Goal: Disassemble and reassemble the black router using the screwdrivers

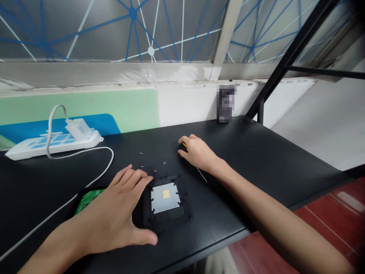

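Observation:
My right hand [196, 150] is closed around the black and yellow handle of a screwdriver [202, 176], whose thin metal shaft shows below the wrist, lying along the table. Fingers spread, my left hand [119, 201] reaches to the left side of a black plastic cover [186, 213]; whether it touches the cover I cannot tell. Inside the cover sits a silver metal plate [159, 203] with a small pale yellow pad [165, 194] on it. Partly hidden under my left forearm is a green circuit board [89, 198] in a black casing. Several small screws [164, 163] lie beyond the cover.
A white power strip [31, 149] with a plugged-in white charger [79, 129] stands at the back left. Its white cable [110, 161] loops across the table [228, 152] past the circuit board. A blurred-out upright object [226, 103] leans at the wall. A black metal frame [281, 70] rises at right.

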Demonstrator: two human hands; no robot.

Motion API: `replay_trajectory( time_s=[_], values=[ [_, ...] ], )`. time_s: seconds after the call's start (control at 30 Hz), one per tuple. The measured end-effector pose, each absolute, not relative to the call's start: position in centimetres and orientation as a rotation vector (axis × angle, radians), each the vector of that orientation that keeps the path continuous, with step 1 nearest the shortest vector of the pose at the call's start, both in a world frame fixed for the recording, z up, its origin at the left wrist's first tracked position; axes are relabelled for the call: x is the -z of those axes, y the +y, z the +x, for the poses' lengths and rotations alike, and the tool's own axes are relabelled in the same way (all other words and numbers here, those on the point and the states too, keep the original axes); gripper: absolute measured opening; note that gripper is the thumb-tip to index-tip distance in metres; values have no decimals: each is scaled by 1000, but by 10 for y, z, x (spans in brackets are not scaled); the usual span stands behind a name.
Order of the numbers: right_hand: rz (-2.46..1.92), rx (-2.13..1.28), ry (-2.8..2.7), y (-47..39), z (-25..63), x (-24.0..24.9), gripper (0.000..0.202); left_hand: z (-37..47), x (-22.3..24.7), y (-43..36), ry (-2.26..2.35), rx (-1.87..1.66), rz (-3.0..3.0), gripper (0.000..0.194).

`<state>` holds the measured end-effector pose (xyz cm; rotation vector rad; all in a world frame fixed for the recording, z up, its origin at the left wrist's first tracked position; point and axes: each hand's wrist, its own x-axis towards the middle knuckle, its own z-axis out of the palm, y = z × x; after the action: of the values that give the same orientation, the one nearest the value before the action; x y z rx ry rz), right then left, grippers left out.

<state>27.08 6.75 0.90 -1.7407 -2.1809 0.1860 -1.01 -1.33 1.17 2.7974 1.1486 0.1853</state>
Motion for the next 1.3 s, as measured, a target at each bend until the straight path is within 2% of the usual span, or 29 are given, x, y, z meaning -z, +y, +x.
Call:
replay_trajectory(
  time_s=[0.2, 0.47, 0.7, 0.77, 0.9, 1.3],
  values=[
    [-1740, -73, -2138, 66, 270, -10, 39, -7, -13, -17, 1126, -157, 2801, 109],
    [-1561, 166, -2076, 53, 261, -25, 38, -10, -9, -18, 1131, -178, 2807, 103],
    [-889, -157, -2302, 33, 263, -28, 20, -9, -10, -18, 1120, -164, 2812, 105],
    [-756, -199, -2403, 26, 266, -27, 25, -9, -9, -18, 1125, -191, 2804, 104],
    [-629, -209, -2563, 13, 270, -24, 48, -10, -7, -18, 1123, -232, 2799, 102],
    [-861, -316, -2776, -6, 267, -32, 88, -11, -8, -16, 1142, -217, 2789, 101]
  ],
)
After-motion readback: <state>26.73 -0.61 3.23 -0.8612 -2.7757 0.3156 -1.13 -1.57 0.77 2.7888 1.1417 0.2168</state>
